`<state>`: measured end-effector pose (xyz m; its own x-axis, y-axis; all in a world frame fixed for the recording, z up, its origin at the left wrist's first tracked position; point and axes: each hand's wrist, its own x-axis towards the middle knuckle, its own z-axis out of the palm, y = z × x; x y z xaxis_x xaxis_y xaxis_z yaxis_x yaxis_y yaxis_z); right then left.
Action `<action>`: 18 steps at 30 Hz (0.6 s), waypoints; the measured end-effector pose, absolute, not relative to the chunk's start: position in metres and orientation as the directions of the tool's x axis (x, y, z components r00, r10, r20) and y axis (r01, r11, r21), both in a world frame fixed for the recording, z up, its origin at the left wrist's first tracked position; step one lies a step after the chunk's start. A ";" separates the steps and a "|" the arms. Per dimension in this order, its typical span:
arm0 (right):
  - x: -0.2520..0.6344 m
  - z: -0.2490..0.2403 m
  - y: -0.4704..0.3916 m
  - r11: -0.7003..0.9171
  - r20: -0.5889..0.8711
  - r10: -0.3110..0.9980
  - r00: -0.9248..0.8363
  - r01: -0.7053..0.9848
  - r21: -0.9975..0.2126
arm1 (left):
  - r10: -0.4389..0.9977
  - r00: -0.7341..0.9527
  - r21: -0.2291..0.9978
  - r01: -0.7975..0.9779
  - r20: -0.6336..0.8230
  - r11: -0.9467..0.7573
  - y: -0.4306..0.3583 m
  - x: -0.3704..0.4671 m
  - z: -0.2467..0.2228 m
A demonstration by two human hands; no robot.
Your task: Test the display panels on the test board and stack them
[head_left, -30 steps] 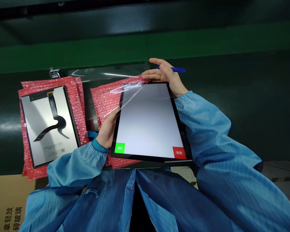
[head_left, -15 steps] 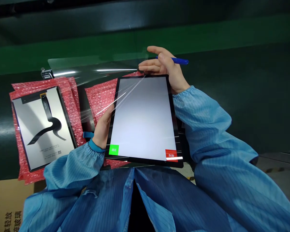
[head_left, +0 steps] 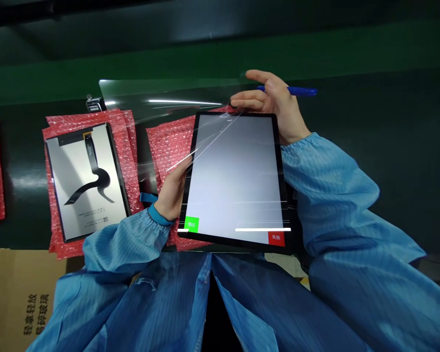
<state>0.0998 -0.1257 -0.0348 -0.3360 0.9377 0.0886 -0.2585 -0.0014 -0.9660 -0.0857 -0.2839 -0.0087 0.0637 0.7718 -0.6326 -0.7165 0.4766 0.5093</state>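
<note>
While the left hand grips the left edge of the lit tablet, fingers hidden under it, thumb on the bezel, the right hand sits at the tablet's top right corner. Right hand pinches the clear film at that corner between thumb and fingertips, and also holds a blue pen tucked between the fingers, pointing right. Film is peeled off most of the screen and spreads up and left from the corner, catching glare. Tablet is tilted up toward the camera, above a red bubble-wrap sheet on the dark bench. Screen is plain white with a green button bottom left, red button bottom right. Left of it, well apart: a second panel lying back-up with a black flex cable, on its own red bubble wrap. Cardboard box at bottom left, below the bench edge.
</note>
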 end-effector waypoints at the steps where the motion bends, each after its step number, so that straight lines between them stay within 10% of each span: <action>1: 0.100 -0.034 -0.126 -0.002 0.085 0.939 -0.333 -0.254 -0.967 | 0.768 0.066 0.507 -0.714 -0.637 0.483 -0.284 -0.086 -0.009; 18: 0.109 -0.001 -0.136 0.021 0.179 0.902 -0.392 -0.374 -0.927 | 0.797 0.043 0.564 -0.684 -0.602 0.463 -0.286 -0.087 -0.016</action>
